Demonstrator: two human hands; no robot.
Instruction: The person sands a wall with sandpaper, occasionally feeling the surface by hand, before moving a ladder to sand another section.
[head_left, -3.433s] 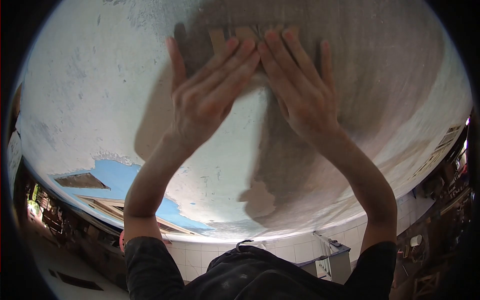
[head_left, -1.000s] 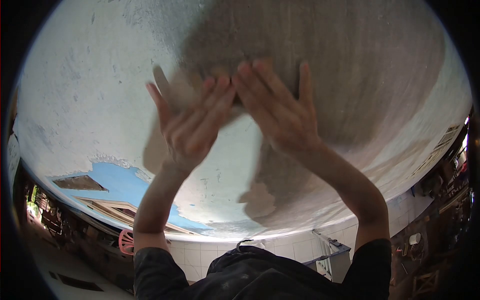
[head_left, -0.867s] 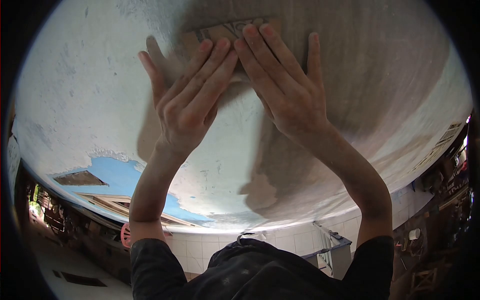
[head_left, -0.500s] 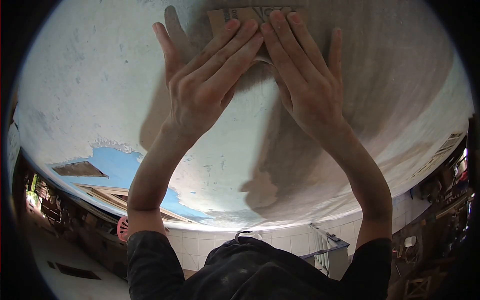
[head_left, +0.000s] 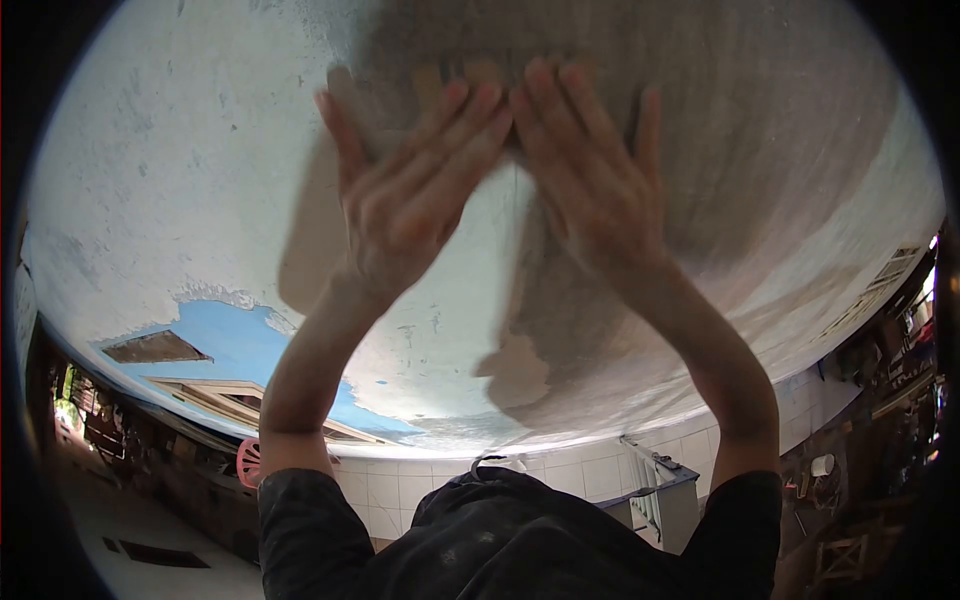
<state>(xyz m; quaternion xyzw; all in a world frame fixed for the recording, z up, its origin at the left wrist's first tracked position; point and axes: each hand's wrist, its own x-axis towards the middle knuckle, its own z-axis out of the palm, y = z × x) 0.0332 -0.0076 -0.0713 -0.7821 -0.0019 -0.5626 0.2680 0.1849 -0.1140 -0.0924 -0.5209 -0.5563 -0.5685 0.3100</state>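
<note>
A brown sheet of sandpaper [head_left: 429, 88] with dark print on its back lies against the pale, patchy wall [head_left: 170, 190]. My left hand [head_left: 405, 210] holds its left part to the wall, fingers stretched and little finger spread wide. My right hand [head_left: 605, 205] holds the right part the same way, its fingertips close to those of my left hand. Both hands are blurred by motion. The fingers cover much of the sheet, and both thumbs are mostly hidden beneath the hands.
Blue paint [head_left: 235, 335] shows at the wall's lower left, around a wooden-framed opening [head_left: 215, 398]. Below are white tiles [head_left: 415, 490], a pink chair [head_left: 248, 462] and a ladder [head_left: 650, 495] beside a grey cabinet [head_left: 680, 510]. Clutter lines both sides.
Both hands have moved down in the view, toward my body, with the sandpaper under them. The hands stay close together, and the sheet now looks blurred.
</note>
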